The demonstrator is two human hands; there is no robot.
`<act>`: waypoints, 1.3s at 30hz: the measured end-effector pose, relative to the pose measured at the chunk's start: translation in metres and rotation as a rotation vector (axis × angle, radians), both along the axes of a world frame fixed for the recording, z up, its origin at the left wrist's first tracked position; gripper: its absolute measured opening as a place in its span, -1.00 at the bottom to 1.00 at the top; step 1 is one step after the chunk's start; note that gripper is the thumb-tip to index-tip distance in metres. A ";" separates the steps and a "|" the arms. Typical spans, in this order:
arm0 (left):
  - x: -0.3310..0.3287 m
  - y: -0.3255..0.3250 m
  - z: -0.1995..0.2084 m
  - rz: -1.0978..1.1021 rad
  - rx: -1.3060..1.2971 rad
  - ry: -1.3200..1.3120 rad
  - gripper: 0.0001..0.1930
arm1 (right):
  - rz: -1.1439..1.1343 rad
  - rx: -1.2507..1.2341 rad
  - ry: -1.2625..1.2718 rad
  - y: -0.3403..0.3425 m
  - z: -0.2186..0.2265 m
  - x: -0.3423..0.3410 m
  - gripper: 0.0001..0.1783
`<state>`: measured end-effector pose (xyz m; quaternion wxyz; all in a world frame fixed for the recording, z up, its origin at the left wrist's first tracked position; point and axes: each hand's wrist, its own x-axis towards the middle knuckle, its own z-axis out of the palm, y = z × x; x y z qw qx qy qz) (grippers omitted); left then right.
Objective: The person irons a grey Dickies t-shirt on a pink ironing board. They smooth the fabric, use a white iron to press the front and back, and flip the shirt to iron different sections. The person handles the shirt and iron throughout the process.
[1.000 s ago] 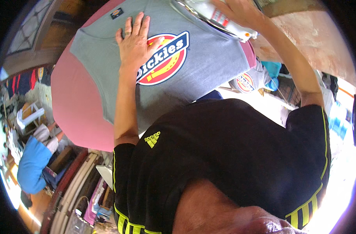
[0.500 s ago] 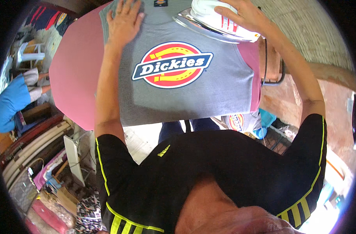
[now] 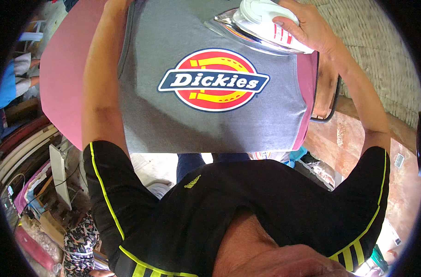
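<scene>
A grey shirt (image 3: 146,106) with a large red, yellow and navy print (image 3: 215,81) is spread over a pink ironing board (image 3: 65,78). My right hand (image 3: 312,28) is wrapped around the handle of a white iron (image 3: 259,25). The iron's shiny soleplate rests on the shirt above and right of the print, its tip toward the left. My left hand (image 3: 119,3) reaches the far left part of the shirt at the top edge of the picture. Its fingers are cut off from view.
Right of the board is a black metal frame (image 3: 329,115) beside a woven mat surface (image 3: 381,60). On the left, a person in blue (image 3: 6,87) is partly visible near stacked rolls (image 3: 26,150). A white panel (image 3: 61,180) leans nearby.
My left hand has moved up and left, mostly out of the picture. The iron in my right hand appears slightly farther right, while the whole view has shifted a little.
</scene>
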<state>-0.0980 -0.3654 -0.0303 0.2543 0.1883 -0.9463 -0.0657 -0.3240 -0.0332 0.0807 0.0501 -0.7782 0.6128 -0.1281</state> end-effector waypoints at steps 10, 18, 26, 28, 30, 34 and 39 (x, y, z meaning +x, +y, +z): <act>-0.007 -0.007 -0.017 -0.024 0.269 0.201 -0.65 | 0.047 0.003 0.028 -0.076 -0.008 0.075 -0.59; -0.009 -0.003 -0.012 -0.035 0.329 0.206 -0.64 | -0.022 0.088 -0.036 -0.054 0.000 0.060 -0.59; -0.007 -0.005 -0.018 -0.032 0.362 0.216 -0.63 | -0.055 0.111 0.038 -0.085 -0.005 0.089 -0.56; -0.009 0.000 -0.018 -0.026 0.388 0.196 -0.62 | -0.143 0.171 -0.007 -0.078 -0.005 0.074 -0.55; -0.005 0.002 -0.019 -0.007 0.388 0.187 -0.61 | -0.215 0.189 -0.045 -0.062 0.003 0.063 -0.55; -0.013 0.002 -0.020 0.020 0.362 0.177 -0.61 | -0.290 -0.034 -0.126 -0.011 0.026 0.016 -0.54; -0.011 -0.004 -0.015 0.038 0.333 0.183 -0.60 | -0.830 0.236 -0.354 0.017 0.046 -0.034 -0.48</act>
